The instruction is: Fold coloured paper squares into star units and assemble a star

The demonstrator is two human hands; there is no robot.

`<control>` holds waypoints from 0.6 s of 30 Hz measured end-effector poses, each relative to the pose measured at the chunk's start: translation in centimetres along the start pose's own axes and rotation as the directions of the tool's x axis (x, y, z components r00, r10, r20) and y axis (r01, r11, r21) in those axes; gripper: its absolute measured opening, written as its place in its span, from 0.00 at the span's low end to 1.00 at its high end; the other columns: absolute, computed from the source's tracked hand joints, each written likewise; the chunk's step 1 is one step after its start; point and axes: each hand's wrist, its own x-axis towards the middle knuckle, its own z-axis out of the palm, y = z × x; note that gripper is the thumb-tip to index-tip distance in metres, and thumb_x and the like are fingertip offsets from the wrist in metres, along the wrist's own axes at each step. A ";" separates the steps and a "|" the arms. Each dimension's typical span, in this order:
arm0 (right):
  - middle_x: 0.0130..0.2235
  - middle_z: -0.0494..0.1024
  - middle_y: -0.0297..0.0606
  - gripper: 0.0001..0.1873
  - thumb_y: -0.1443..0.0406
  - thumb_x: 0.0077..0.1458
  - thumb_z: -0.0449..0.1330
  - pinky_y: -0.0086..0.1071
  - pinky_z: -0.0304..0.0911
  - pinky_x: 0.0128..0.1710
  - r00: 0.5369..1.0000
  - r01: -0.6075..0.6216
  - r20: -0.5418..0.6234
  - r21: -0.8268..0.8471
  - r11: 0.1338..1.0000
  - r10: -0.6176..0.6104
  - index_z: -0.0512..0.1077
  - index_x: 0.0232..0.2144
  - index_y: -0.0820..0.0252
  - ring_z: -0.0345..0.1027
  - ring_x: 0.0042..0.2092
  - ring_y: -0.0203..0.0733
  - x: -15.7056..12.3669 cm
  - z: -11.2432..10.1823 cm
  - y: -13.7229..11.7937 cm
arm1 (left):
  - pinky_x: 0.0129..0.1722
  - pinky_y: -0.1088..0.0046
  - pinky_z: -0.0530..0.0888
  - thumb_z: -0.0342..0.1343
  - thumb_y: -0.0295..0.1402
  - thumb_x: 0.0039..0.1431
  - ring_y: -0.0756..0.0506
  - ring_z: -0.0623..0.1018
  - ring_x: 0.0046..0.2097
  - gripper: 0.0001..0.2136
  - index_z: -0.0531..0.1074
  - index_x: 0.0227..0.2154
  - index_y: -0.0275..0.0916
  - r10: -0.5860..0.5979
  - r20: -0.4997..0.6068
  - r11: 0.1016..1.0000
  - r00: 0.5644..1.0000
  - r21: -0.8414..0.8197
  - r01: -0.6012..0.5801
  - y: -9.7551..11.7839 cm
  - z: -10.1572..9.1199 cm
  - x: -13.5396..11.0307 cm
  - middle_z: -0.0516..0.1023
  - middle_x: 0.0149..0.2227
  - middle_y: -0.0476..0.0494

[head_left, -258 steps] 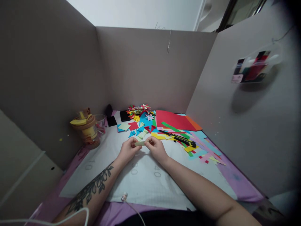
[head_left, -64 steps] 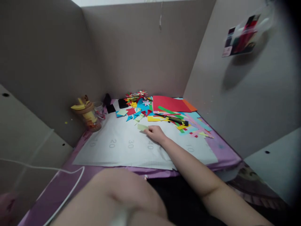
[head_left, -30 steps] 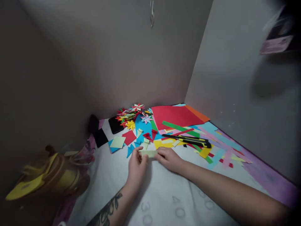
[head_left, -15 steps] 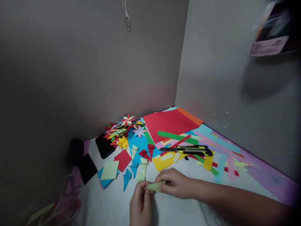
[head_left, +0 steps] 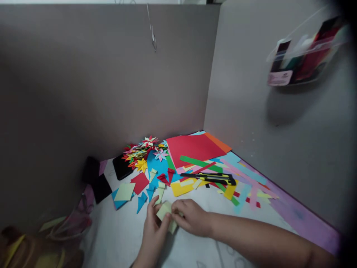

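Note:
Between my two hands is a small piece of pale green paper (head_left: pixel 164 210), partly unfolded, with a lower flap tilted down. My left hand (head_left: pixel 156 219) pinches its left side, thumb in front. The fingers of my right hand (head_left: pixel 189 216) are closed on its right edge. Just beyond lie folded paper pieces: pale green ones (head_left: pixel 161 190), blue ones (head_left: pixel 141 202) and red ones (head_left: pixel 170 174). A pale green square (head_left: pixel 124 191) rests on blue paper to the left, by a red square (head_left: pixel 140 183).
Folded paper stars (head_left: pixel 141 165) are heaped at the back near a black phone (head_left: pixel 122 168). Two cutters (head_left: pixel 217 178) lie on paper strips and offcuts. Red sheets (head_left: pixel 195 149) fill the corner. A pouch (head_left: pixel 301 63) hangs on the right wall; a clear bag (head_left: pixel 74 221) sits left.
The pale green paper was a narrow folded strip and now shows a broader, opened face. Both hands have shifted slightly left and up in view. The camera view has tilted.

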 end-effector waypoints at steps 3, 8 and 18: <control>0.30 0.72 0.34 0.04 0.68 0.55 0.51 0.26 0.58 0.32 0.999 -0.016 -0.027 0.109 0.994 0.019 0.66 0.32 0.58 0.65 0.32 0.35 0.7 0.1 -0.1 | 0.35 0.69 0.72 0.59 0.38 0.48 0.45 0.74 0.34 0.28 0.59 0.52 0.40 0.003 -0.081 1.000 0.997 0.012 -0.002 0.5 -0.1 0.0 0.74 0.33 0.45; 0.28 0.70 0.32 0.06 0.68 0.55 0.51 0.25 0.57 0.31 0.993 -0.091 -0.047 0.221 0.971 0.104 0.66 0.35 0.59 0.63 0.29 0.33 0.9 0.1 -0.2 | 0.35 0.71 0.71 0.60 0.37 0.46 0.46 0.75 0.35 0.19 0.66 0.41 0.35 -0.048 -0.123 0.984 0.991 -0.174 0.026 1.0 0.8 0.5 0.75 0.33 0.45; 0.38 0.71 0.38 0.22 0.65 0.46 0.57 0.33 0.62 0.38 0.986 -0.047 0.169 0.237 0.970 0.006 0.62 0.46 0.57 0.66 0.36 0.41 0.2 0.2 0.4 | 0.31 0.74 0.71 0.61 0.42 0.45 0.46 0.74 0.31 0.16 0.70 0.33 0.37 -0.114 -0.234 0.992 0.965 -0.077 0.099 2.2 1.4 0.9 0.74 0.28 0.48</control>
